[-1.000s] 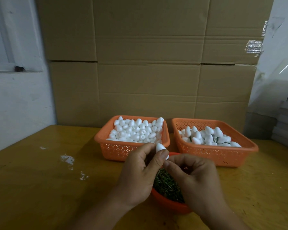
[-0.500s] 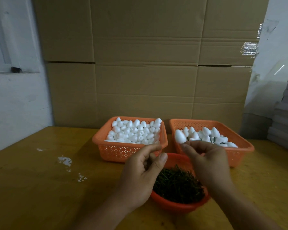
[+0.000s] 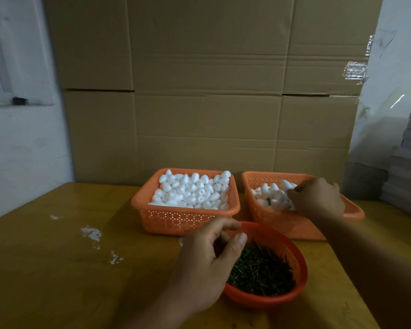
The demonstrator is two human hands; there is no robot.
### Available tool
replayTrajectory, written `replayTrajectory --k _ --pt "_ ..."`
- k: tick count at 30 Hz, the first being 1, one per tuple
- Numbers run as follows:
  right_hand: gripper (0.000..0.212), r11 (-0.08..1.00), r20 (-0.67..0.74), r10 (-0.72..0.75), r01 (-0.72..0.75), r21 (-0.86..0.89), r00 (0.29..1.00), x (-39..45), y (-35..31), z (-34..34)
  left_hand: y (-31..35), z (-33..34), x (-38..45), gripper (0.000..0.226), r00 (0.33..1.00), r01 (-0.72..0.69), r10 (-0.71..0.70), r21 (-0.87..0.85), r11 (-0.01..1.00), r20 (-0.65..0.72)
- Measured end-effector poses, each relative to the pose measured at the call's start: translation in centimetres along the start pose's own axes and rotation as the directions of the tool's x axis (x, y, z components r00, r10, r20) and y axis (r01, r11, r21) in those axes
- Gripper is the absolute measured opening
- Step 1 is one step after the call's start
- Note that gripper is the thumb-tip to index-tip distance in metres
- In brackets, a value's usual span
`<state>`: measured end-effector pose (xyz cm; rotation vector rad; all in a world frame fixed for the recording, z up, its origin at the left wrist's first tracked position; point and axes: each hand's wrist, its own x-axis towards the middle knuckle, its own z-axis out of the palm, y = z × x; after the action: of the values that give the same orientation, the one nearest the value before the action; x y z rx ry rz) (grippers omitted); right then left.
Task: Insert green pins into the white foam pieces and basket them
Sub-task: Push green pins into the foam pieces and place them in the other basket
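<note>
White egg-shaped foam pieces (image 3: pixel 192 192) fill the left orange plastic basket (image 3: pixel 185 218); they look light and easily dented, so pinch the round body gently. Your left hand (image 3: pixel 207 264) hovers relaxed, holding nothing; whether your right hand (image 3: pixel 317 198) grips anything, I cannot tell.

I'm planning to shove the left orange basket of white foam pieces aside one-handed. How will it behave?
The left basket would probably slide easily: foam pieces look light, and the wooden table looks smooth. Its walls are thin perforated plastic, so they may flex. The egg-shaped pieces are heaped to the rim; a jolt could roll some out.
</note>
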<state>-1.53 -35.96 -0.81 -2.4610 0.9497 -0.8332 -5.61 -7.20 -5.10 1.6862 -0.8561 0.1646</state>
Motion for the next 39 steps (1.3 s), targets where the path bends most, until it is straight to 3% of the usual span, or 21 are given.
replayTrajectory --k 5,15,19,22,25,30,34,39 --pt "0.041 0.996 0.032 0.037 -0.034 -0.082 0.999 0.7 -0.5 0.1 0.1 0.1 -0.1 0.041 1.000 -0.011 0.011 0.013 1.000 0.022" --pt "0.021 0.998 0.019 0.059 -0.059 -0.020 0.998 0.0 -0.6 -0.3 0.1 0.3 -0.3 0.030 0.998 -0.045 0.044 0.021 0.999 0.036" --pt "0.034 0.998 -0.004 -0.044 0.044 0.036 0.999 -1.2 -0.4 -1.2 0.0 0.3 -0.2 0.031 0.998 -0.051 0.050 0.038 0.998 0.040" --pt "0.026 0.980 -0.029 -0.087 0.091 0.176 0.996 -3.0 -0.8 -2.4 0.0 0.2 -0.2 0.032 0.998 -0.054 0.052 0.037 0.998 0.044" --pt "0.021 0.929 -0.080 -0.126 0.146 0.340 0.989 -5.1 -1.1 -3.5 0.1 0.2 -0.2 0.033 0.997 -0.071 0.069 0.055 0.996 0.043" --pt "0.024 0.825 -0.036 -0.224 0.209 0.525 0.974 -9.6 -1.4 -4.6 -0.1 0.0 0.1 0.029 0.998 -0.050 0.048 0.055 0.997 0.044" --pt "0.025 0.806 -0.006 -0.324 0.279 0.523 0.946 -12.7 -1.1 -4.0 -0.1 -0.2 0.3 0.038 0.998 -0.061 0.060 0.104 0.993 0.018" --pt "0.025 0.851 0.073 -0.422 0.368 0.374 0.904 -14.1 -0.6 -3.5 0.4 -1.0 2.2 0.048 0.999 -0.020 0.025 0.130 0.991 -0.035"
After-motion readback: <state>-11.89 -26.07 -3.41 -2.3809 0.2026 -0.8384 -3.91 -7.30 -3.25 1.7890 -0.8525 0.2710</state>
